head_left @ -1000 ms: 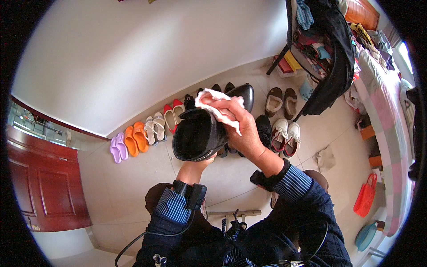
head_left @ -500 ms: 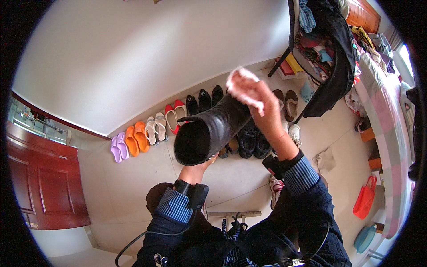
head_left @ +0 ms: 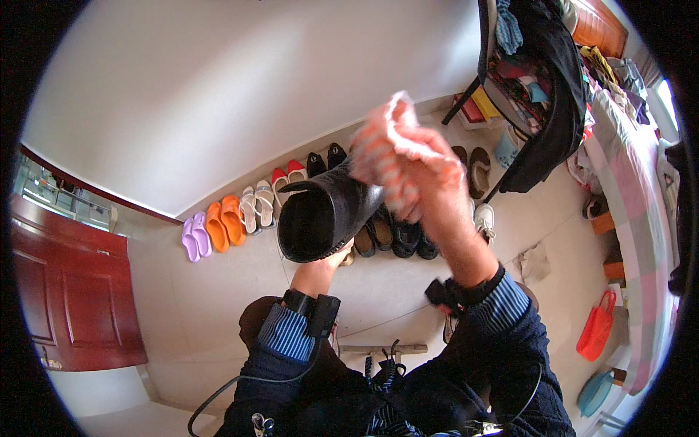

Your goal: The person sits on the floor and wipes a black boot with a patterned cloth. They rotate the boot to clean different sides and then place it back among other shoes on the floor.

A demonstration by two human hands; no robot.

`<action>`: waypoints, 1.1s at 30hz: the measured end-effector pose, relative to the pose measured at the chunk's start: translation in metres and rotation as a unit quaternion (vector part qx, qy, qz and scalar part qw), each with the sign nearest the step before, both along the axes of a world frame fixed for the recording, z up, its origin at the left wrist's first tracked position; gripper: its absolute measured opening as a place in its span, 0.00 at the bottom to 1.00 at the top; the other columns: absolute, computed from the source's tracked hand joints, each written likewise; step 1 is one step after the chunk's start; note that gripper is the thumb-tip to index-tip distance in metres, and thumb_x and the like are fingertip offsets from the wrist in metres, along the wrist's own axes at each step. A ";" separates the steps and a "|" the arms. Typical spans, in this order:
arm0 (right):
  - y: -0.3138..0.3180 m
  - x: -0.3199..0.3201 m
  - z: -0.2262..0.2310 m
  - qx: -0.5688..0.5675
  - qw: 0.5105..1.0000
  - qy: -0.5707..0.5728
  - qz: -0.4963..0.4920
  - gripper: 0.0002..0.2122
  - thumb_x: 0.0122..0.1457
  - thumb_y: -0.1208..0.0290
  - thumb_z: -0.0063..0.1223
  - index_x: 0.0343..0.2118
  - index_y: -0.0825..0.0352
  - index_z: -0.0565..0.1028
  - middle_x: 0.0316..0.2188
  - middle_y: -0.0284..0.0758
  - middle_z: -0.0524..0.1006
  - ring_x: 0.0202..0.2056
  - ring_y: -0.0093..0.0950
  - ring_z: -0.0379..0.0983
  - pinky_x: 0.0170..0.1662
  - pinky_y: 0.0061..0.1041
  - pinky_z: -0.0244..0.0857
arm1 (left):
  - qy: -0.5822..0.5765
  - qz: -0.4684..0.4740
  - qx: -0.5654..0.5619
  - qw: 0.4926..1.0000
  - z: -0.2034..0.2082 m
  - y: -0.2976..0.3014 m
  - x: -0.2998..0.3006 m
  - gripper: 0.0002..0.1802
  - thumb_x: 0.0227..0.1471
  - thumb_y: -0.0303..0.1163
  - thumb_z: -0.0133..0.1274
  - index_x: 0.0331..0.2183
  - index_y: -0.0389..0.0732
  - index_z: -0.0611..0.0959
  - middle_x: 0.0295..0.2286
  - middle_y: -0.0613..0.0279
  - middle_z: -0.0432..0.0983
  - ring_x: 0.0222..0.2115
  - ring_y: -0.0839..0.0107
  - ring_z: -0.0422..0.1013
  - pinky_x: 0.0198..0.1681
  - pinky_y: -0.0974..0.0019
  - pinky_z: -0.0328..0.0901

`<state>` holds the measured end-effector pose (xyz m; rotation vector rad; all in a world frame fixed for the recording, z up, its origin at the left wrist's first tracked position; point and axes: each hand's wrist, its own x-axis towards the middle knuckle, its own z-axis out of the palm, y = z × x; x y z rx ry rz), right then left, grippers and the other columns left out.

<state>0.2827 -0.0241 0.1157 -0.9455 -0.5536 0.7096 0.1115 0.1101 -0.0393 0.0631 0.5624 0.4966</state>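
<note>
- The black boot (head_left: 328,211) is in front of you, held up above the tiled floor (head_left: 218,313), just left of the middle of your view.
- Its long axis slants: the wide top opening faces back towards you and to your left, and the shaft runs away up and to your right, towards the wall (head_left: 240,87). The toe end is hidden behind the cloth (head_left: 397,146) and your right hand, so you cannot tell which way the toe points.
- Your left hand (head_left: 342,253) holds the boot from below, near the opening; most of its fingers are out of sight behind the shaft.
- Your right hand (head_left: 440,200) grips the cloth, pinkish white and blurred, with its fingers bunched in it over the far part of the shaft.
- A small pale mark shows on one of the black flats (head_left: 336,155) beyond the boot, too small to read.
- Left of those, along the wall, stand the red shoes (head_left: 287,177), white sandals (head_left: 256,207), orange clogs (head_left: 224,222) and purple slippers (head_left: 196,237).
- Below the shaft you see black shoes (head_left: 405,239); a white sneaker (head_left: 486,221) is partly covered by your right forearm.
- Farther right are the bed (head_left: 633,182) and a red bag (head_left: 597,325); a dark red door (head_left: 84,291) is at far left.
</note>
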 end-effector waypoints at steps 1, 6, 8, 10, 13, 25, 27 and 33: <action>0.001 0.012 -0.002 -0.008 0.996 -0.080 -0.048 0.10 0.67 0.78 0.49 0.49 0.66 0.76 0.37 0.30 0.79 0.31 0.15 0.72 0.31 0.16 0.66 | -0.068 -0.038 0.002 0.997 -0.007 0.000 -0.007 0.22 0.64 0.51 0.45 0.55 0.54 0.78 0.55 0.62 0.75 0.54 0.62 0.71 0.52 0.52 0.71; 0.008 0.037 -0.032 -0.054 0.951 -0.294 -0.079 0.10 0.66 0.77 0.49 0.48 0.68 0.77 0.44 0.37 0.82 0.44 0.27 0.78 0.47 0.26 0.71 | 0.015 0.002 0.096 0.995 -0.028 -0.019 -0.011 0.16 0.62 0.40 0.51 0.47 0.44 0.82 0.45 0.60 0.81 0.41 0.67 0.77 0.44 0.63 0.73; 0.013 0.025 -0.042 -0.072 0.890 -0.438 -0.106 0.12 0.61 0.76 0.55 0.47 0.69 0.79 0.45 0.41 0.82 0.49 0.34 0.79 0.53 0.29 0.70 | -0.121 -0.031 0.077 0.989 -0.022 -0.020 -0.004 0.19 0.62 0.39 0.52 0.51 0.43 0.80 0.51 0.58 0.78 0.52 0.65 0.74 0.56 0.62 0.70; 0.015 0.000 -0.046 -0.015 0.928 -0.372 -0.010 0.11 0.61 0.81 0.52 0.45 0.69 0.78 0.45 0.42 0.81 0.49 0.35 0.78 0.53 0.30 0.69 | 0.244 -0.098 0.764 0.589 -0.010 -0.019 0.003 0.30 0.61 0.40 0.53 0.62 0.45 0.69 0.60 0.57 0.68 0.62 0.64 0.61 0.66 0.57 0.57; 0.014 -0.032 -0.033 -0.040 0.971 -0.237 0.015 0.10 0.60 0.82 0.55 0.45 0.68 0.78 0.44 0.37 0.80 0.47 0.28 0.77 0.53 0.26 0.68 | 0.250 -0.128 0.717 0.638 0.014 -0.021 0.008 0.37 0.61 0.42 0.52 0.67 0.46 0.58 0.65 0.58 0.58 0.67 0.62 0.52 0.71 0.55 0.45; 0.001 0.037 -0.007 -0.061 0.960 -0.221 -0.162 0.08 0.67 0.76 0.50 0.45 0.67 0.78 0.40 0.31 0.81 0.37 0.16 0.72 0.40 0.15 0.67 | 0.085 0.054 0.192 0.976 0.008 -0.018 0.008 0.12 0.59 0.42 0.53 0.38 0.48 0.83 0.39 0.61 0.82 0.26 0.69 0.73 0.21 0.69 0.64; 0.005 0.049 -0.024 -0.063 0.955 -0.247 -0.153 0.08 0.67 0.78 0.49 0.45 0.67 0.78 0.40 0.31 0.81 0.39 0.17 0.73 0.42 0.17 0.68 | 0.128 0.056 0.375 0.916 -0.007 -0.021 0.005 0.13 0.58 0.40 0.54 0.42 0.46 0.83 0.42 0.60 0.82 0.35 0.66 0.74 0.35 0.64 0.66; 0.016 0.024 -0.054 -0.042 0.887 -0.454 -0.078 0.12 0.58 0.73 0.60 0.46 0.67 0.78 0.43 0.42 0.81 0.47 0.37 0.79 0.51 0.29 0.71 | 0.161 0.012 0.620 0.768 -0.036 -0.019 0.012 0.21 0.59 0.39 0.55 0.53 0.46 0.78 0.52 0.59 0.77 0.52 0.62 0.73 0.57 0.57 0.68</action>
